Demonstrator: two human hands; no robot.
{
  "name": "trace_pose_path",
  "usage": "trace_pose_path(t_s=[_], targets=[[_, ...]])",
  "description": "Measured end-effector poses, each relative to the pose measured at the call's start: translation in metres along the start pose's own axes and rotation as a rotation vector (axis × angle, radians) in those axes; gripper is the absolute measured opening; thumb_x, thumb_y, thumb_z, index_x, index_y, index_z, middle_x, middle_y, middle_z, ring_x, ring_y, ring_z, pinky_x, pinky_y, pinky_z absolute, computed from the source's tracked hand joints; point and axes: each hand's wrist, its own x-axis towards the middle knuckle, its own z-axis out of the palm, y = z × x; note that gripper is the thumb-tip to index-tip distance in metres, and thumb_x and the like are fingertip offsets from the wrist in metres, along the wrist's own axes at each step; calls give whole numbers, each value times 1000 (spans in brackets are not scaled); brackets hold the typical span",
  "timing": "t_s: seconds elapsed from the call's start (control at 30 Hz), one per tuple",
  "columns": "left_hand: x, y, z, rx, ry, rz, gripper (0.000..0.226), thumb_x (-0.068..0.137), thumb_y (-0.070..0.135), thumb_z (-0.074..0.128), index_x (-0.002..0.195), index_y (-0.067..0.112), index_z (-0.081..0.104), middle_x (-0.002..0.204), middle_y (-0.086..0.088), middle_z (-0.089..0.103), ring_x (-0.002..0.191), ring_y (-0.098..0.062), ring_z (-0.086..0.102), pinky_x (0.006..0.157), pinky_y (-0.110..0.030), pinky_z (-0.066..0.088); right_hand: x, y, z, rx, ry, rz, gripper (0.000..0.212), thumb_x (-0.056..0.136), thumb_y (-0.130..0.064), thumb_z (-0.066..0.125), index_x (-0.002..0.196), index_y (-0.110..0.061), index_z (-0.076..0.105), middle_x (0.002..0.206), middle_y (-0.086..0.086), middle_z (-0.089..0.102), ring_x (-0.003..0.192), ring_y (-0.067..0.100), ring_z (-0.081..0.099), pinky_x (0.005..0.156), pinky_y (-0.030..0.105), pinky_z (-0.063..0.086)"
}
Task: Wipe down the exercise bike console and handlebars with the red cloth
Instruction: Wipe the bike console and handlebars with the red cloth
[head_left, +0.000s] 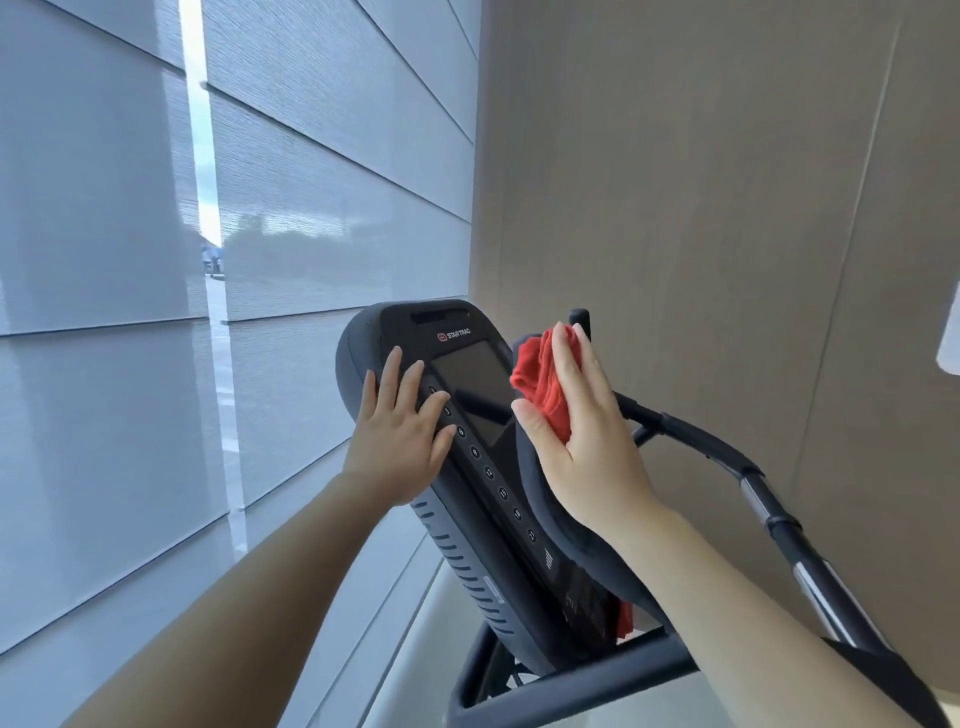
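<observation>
Red cloth (540, 379), bunched into a wad, lies against the upper right edge of the console (467, 325), just beside its dark screen (472, 384). Right hand (587, 447) holds the wad between a splayed thumb below and nearly straight fingers laid over the top, and presses it to the console's rim; only the folds on the thumb side show, the remainder being hidden under the palm. Left hand (400, 441) rests flat on the console's left side, fingers spread and relaxed, gripping nothing, with fingertips touching the upper end of the column of round buttons (496, 483) that runs down beside the screen. Console is black, tilted in the view, with a maker's logo above the screen and ribbed vents along its left flank. Handlebars (727, 457), black with metallic sections, curve out from behind the console to its right and pass below it. Pale window blinds (311, 182) stand to the left of the console, with a bright gap between two panels; a beige wall (727, 208) rises behind and to the right of the console.
</observation>
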Motion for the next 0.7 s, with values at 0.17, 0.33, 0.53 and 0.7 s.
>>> trace_pose_path(t_s=[0.17,0.33,0.53,0.7], targets=[[1,-2,3,-22,16,17,43,94,43,39,122,16,56,149,-20,28,143,-38,0,113,-54,2,-13,-9,18,-10,103,68,69,89,-65,27,148,-33,10,158,-4,4,144,7,6,114,26,18],[0,-4,5,-24,18,26,43,94,44,36,120,17,56,150,-20,28,143,-38,-2,113,-53,0,1,-15,24,-105,236,105,62,93,-53,32,147,-25,24,156,2,18,142,13,18,106,7,12],[0,-4,8,-40,46,32,41,93,43,38,119,16,56,149,-21,29,143,-38,-1,112,-53,-1,-23,-10,31,-211,245,41,56,94,-36,40,146,-21,26,153,7,25,137,9,22,107,11,19],[1,-4,8,-39,35,31,43,94,44,36,121,17,55,150,-20,26,143,-38,-4,112,-53,-4,-16,-10,28,-256,230,56,55,95,-33,41,146,-16,27,151,9,28,139,21,27,107,15,17]])
